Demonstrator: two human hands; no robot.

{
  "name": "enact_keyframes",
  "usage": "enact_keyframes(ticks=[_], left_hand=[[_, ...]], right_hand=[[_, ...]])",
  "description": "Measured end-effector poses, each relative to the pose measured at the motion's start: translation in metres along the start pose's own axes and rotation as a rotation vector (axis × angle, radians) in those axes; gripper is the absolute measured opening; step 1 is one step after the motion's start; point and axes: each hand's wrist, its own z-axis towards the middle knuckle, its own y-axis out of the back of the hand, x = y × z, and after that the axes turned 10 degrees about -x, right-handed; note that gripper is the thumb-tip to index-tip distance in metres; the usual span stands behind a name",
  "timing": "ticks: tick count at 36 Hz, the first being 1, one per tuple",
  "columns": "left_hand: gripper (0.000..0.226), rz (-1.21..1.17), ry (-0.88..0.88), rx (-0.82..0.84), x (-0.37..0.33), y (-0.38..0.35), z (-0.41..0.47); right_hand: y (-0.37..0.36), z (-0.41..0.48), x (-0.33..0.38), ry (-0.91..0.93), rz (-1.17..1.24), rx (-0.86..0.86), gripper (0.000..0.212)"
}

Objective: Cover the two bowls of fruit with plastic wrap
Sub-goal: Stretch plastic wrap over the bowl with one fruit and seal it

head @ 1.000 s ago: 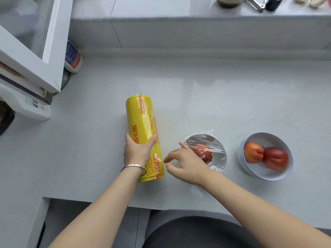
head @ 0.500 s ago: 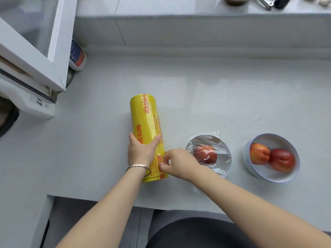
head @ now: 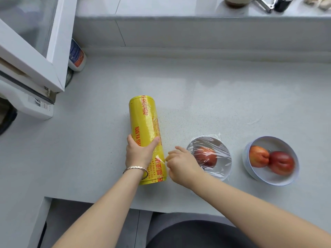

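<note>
A large yellow roll of plastic wrap (head: 144,120) lies on the grey counter, pointing away from me. My left hand (head: 138,153) grips its near half from above. My right hand (head: 180,165) is just right of the roll, fingertips pinched at the roll's edge, where the film end seems to be. Right of that hand stands a white bowl (head: 223,169) with a red fruit (head: 207,157) under clear wrap. Farther right, an uncovered white bowl (head: 272,178) holds two red-orange fruits (head: 271,161).
A white window frame (head: 35,56) juts over the counter at the left, with a bottle (head: 77,55) lying behind it. A raised ledge (head: 197,17) at the back carries jars and utensils. The counter's front edge (head: 107,203) runs just under my forearms.
My right hand moved left from the wrapped bowl to the roll's right side and now pinches there. The left hand stayed on the roll.
</note>
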Motion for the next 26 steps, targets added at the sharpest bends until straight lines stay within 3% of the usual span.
enact_keyframes(ticks=[5,11,16,18,22,24,26], left_hand=[[0.089,-0.057,0.011,0.029,0.003,0.004,0.004],[0.085,-0.089,0.01,0.039,0.002,0.004,0.002],[0.085,-0.111,0.012,0.051,0.004,0.006,0.003],[0.087,-0.132,0.038,0.058,0.003,0.006,0.004],[0.092,-0.199,0.104,0.017,-0.003,0.005,0.007],[0.092,-0.232,0.092,-0.032,-0.01,0.004,0.009],[0.086,-0.283,0.037,-0.091,-0.022,0.002,0.011]], right_hand=[[-0.002,-0.022,-0.017,0.066,-0.164,-0.013,0.016],[0.018,-0.04,-0.025,-0.059,-0.025,-0.041,0.017],[0.042,-0.043,-0.019,-0.159,0.189,-0.016,0.059],[0.053,-0.041,-0.018,-0.171,0.257,-0.018,0.066],[0.067,-0.038,-0.033,-0.288,0.307,-0.128,0.054],[0.072,-0.041,-0.053,-0.408,0.246,-0.156,0.036],[0.075,-0.048,-0.077,-0.551,0.183,-0.138,0.03]])
